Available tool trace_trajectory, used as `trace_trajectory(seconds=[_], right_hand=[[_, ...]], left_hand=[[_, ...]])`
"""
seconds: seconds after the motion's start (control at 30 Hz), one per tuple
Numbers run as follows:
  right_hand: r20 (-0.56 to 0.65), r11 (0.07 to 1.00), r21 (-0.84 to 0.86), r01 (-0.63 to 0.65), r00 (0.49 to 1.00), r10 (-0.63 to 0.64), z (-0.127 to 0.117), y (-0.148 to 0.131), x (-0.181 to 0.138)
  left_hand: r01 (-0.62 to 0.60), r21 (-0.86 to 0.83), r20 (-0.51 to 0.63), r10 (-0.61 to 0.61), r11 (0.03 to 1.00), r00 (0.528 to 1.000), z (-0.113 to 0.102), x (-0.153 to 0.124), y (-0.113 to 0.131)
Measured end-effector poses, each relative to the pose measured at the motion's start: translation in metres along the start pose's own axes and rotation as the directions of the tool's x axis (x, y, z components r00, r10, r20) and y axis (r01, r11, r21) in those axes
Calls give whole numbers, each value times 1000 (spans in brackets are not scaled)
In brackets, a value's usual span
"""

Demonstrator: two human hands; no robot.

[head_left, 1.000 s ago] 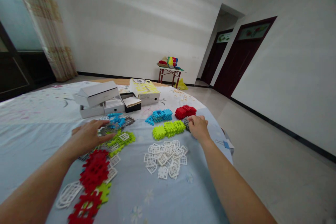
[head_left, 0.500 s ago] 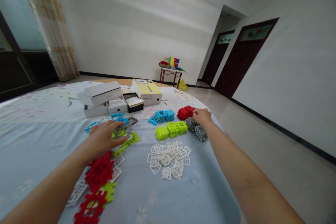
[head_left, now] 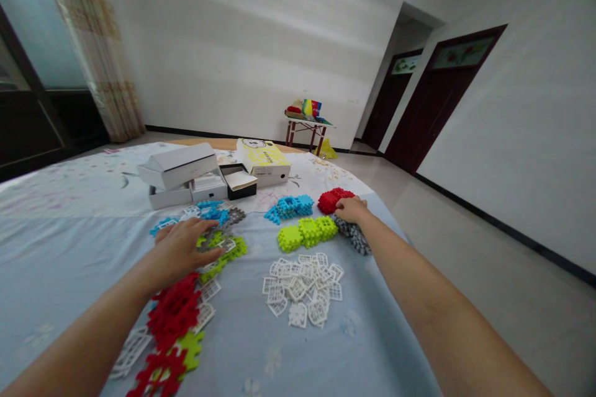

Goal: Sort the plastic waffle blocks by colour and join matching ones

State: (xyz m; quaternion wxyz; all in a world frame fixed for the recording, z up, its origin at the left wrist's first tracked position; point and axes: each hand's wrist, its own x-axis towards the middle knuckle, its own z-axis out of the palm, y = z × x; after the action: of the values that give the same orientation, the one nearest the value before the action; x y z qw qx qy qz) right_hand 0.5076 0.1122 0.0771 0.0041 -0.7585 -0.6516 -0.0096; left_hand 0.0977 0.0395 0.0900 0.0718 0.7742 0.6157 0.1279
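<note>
My left hand [head_left: 186, 245] hovers over or rests on a mixed heap of toothed plastic building pieces, fingers stretched and thumb apart. Around it lie blue pieces [head_left: 215, 212], lime green pieces [head_left: 237, 249], grey pieces and white lattice pieces. Nearer me are red pieces [head_left: 174, 310]. On the right, my right hand [head_left: 352, 208] has its fingers curled together between a red stack [head_left: 331, 200] and grey pieces [head_left: 357, 240]; its fingertips are partly hidden, and I cannot make out what they hold. Beside it sit a lime green row [head_left: 307, 232] and a blue group [head_left: 295, 205].
White window-like pieces [head_left: 302, 285] lie heaped at centre. Farther back stand white boxes [head_left: 179, 164], a black box [head_left: 242, 191] and a yellow-and-white box [head_left: 267, 164]. The table's right edge runs close beside my right forearm. A small table [head_left: 310, 121] stands by the wall.
My right hand has shifted a little left and down, from beside the red stack to over its near edge and the grey pieces. My left hand stays nearly still. The view has tilted slightly.
</note>
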Motion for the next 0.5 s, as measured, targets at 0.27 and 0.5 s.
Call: trace_trajectory(seconds=[0.27,0.5], right_hand=[[81,998,-14,63,995,-61,3,-3,5],[122,994,-40,98,988,-93,2,-5,3]], left_hand=[[-13,23,0,13,1000,1000,4,3,-4],[-31,40,16,31,999,999,4,2,-4]])
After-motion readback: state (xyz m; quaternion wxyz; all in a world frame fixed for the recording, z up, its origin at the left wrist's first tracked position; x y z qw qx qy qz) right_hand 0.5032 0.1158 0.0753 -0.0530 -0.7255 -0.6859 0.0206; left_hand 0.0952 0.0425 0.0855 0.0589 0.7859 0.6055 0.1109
